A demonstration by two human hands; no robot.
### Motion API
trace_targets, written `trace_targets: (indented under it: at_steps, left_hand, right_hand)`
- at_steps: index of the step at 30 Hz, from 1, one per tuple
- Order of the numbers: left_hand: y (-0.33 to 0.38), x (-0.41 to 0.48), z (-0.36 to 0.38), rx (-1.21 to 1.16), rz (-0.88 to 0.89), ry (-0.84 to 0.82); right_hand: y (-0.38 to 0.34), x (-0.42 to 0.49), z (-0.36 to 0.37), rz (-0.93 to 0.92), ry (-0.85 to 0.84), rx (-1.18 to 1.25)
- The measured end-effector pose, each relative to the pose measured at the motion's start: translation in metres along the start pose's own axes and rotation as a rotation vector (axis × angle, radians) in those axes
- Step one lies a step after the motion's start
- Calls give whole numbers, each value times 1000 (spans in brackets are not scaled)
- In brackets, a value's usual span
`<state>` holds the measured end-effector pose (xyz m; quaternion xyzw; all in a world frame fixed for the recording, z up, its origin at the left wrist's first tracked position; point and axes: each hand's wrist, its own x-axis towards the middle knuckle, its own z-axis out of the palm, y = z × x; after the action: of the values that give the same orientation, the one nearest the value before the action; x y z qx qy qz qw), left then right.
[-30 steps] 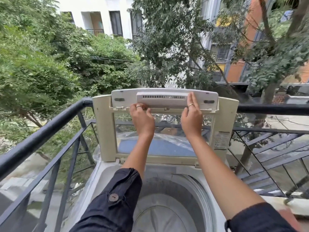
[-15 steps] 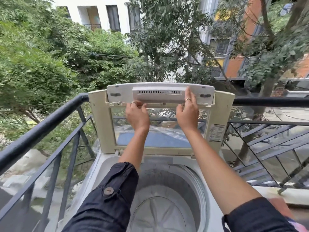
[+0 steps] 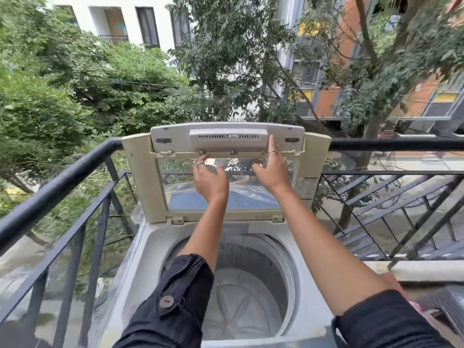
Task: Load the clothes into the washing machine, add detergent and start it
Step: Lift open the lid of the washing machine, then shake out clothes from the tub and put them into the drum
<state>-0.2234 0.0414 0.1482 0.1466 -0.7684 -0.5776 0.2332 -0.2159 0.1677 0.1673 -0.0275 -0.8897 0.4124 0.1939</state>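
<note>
step: lid (image 3: pixel 227 139) stands upright, drum (image 3: pixel 241 305) empty, loading not begun | left hand (image 3: pixel 209 178) fingers loose, grasping nothing | right hand (image 3: pixel 272 172) fingers straight, touching lid | next: let go, fetch clothes

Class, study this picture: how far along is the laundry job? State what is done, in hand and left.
Done: the lid stands open, upright. In hand: the left hand and right hand reach its top panel, fingers loose. Left: the drum shows no clothes; loading, detergent and starting remain.
</note>
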Motion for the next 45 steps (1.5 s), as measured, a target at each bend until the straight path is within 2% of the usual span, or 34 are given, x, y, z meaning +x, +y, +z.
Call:
trace_targets:
  at_steps: [4, 9, 14, 21, 26, 32, 39, 45]
  left_hand:
    - [-5, -15, 4, 46, -48, -18]
    - [-10, -42, 14, 93, -21, -56]
    - [-9, -68, 32, 120, 83, -145]
    - [4, -126, 82, 66, 104, -309]
    - [4, -189, 139, 9, 87, -421]
    - [-6, -276, 230, -3, 16, -451]
    - [-12, -376, 326, 65, -62, -495]
    - [-36, -424, 385, 177, -153, -590]
  right_hand:
    - [10, -14, -4, 20, 78, -19]
    - [32, -37, -11, 19, 179, 1]
    - [54, -58, -30, 55, 262, 4]
    - [116, -88, -73, 179, 381, 66]
    - [179, -106, -118, 273, 356, 67]
    - [274, -119, -191, 318, 288, 57]
    - [377, -127, -282, 389, 276, 57]
    - [459, -136, -309, 498, 284, 100]
